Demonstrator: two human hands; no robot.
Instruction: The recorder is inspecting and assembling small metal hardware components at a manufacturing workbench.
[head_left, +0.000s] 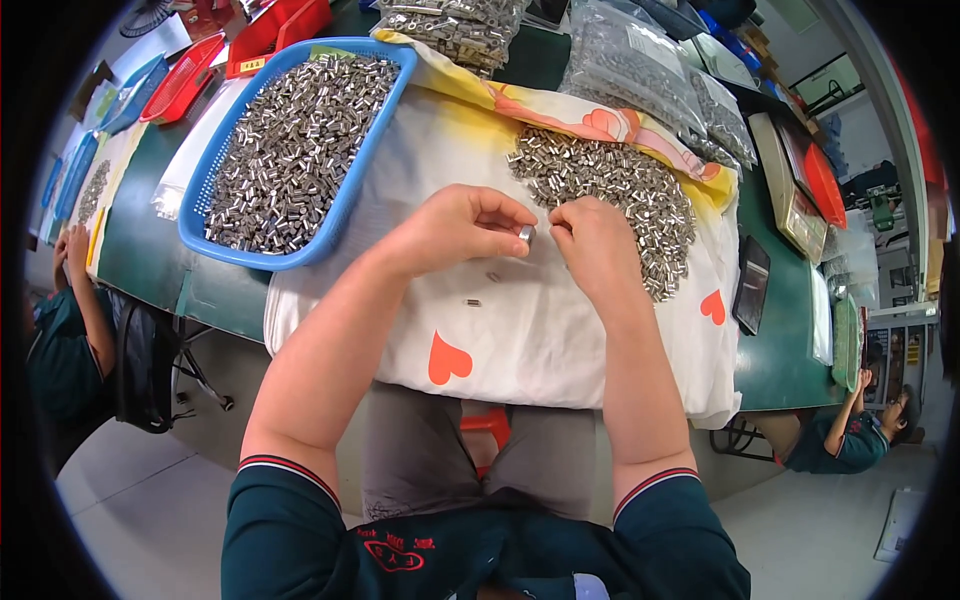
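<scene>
Between the thumb and fingers of my left hand (452,230) is a small shiny metal sleeve (526,234). Facing it, a short gap away, my right hand (600,250) has its thumb and fingers pinched together; I cannot make out what, if anything, is in them. Both hands hover over a white cloth (560,360) with orange hearts. A heap of small metal sleeves (640,190) lies just beyond and right of my right hand. One loose metal sleeve (472,302) rests on the cloth below my left hand, with another small piece near it.
A blue basket (190,225) full of metal pieces stands at the left. Plastic bags of parts (630,60) lie at the back. On the right are a dark flat object (751,285) and a scale-like device (790,190). Other people sit at far left and right.
</scene>
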